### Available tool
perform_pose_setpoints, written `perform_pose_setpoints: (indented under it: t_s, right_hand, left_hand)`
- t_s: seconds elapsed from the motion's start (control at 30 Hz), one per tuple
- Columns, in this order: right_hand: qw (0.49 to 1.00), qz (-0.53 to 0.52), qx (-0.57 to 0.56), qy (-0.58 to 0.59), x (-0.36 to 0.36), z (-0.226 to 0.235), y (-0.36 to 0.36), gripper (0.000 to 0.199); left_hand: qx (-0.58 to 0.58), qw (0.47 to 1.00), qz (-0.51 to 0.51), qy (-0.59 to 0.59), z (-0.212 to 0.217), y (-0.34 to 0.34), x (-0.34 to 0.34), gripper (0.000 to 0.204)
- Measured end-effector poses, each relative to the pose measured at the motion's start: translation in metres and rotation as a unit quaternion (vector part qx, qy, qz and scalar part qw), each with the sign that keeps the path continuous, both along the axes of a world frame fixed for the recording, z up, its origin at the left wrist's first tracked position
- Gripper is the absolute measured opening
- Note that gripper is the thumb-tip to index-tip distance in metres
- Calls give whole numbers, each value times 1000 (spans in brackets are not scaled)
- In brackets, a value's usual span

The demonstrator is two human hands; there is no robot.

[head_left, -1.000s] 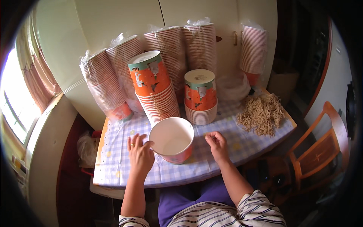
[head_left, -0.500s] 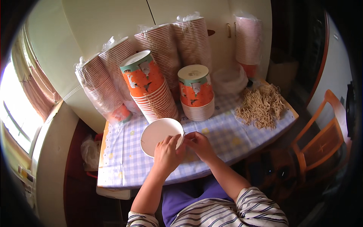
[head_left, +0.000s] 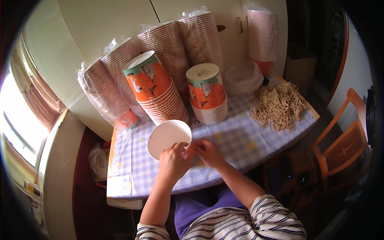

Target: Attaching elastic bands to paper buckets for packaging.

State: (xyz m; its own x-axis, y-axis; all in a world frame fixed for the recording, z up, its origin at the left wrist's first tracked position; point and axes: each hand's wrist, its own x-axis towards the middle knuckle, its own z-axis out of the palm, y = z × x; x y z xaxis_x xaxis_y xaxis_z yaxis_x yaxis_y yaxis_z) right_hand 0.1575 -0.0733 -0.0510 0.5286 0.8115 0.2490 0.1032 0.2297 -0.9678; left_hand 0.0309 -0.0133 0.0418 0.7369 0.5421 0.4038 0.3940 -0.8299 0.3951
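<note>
A round paper bucket (head_left: 166, 138), white inside, tips its open mouth up toward me at the table's front middle. My left hand (head_left: 176, 160) grips its right rim, fingers reaching inside and thumb outside. Just outside that same rim, my right hand (head_left: 207, 153) has its thumb and fingertips pinched together; what lies between them is too small to make out. A short thin strand shows at the bucket's left inner wall. Behind it stand two upside-down nested stacks of orange and green printed buckets, a taller left stack (head_left: 154, 88) and a shorter right one (head_left: 206, 94).
Several plastic-wrapped bucket stacks (head_left: 196, 38) line the back against a pale cabinet, another wrapped stack (head_left: 262, 36) at the back right. A heap of tan cords (head_left: 278, 106) lies on the checked tablecloth (head_left: 140, 180). A wooden chair (head_left: 344, 148) stands at right.
My fingers have shifted slightly at the bucket's right rim, the left ones lower against it. The whole view has moved a little; the bucket stays in about the same place.
</note>
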Motion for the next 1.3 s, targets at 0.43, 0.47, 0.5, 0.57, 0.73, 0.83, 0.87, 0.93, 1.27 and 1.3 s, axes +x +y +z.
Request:
perform_pose_setpoints:
  t_s: [0.43,0.47,0.5,0.57,0.73,0.83,0.87,0.93,1.27,1.3]
  right_hand:
    - [996,-14,33,-80,0,-4,-1,20]
    - [995,-19,25,-90,0,-2,-2,21]
    - [995,-13,28,-95,-1,0,-2,21]
    - [996,-20,15,-85,-2,3,-3,20]
    - [996,-27,6,-87,-4,2,-1,18]
    - [998,-25,40,-41,-3,-26,7,19]
    - [997,-24,73,3,-2,-35,8,22]
    - [998,-18,58,22,-2,-47,3,29]
    - [972,61,-133,185,-15,-2,-32,58]
    - [972,55,-134,184,-16,0,-31,58]
  left_hand:
    - [175,983,18,-44,-19,5,26,15]
    - [171,984,19,-33,-19,4,25,15]
    - [174,984,26,-37,-20,5,25,15]
    - [160,986,12,-42,-21,5,24,17]
    - [180,983,13,-40,-25,6,19,20]
    - [144,989,8,-35,-20,4,11,31]
    - [135,990,20,-29,-8,-4,3,37]
    - [114,993,38,-24,4,-7,-16,49]
    - [37,986,-45,-156,-11,12,-53,12]
    - [34,986,-50,-158,-12,12,-51,12]
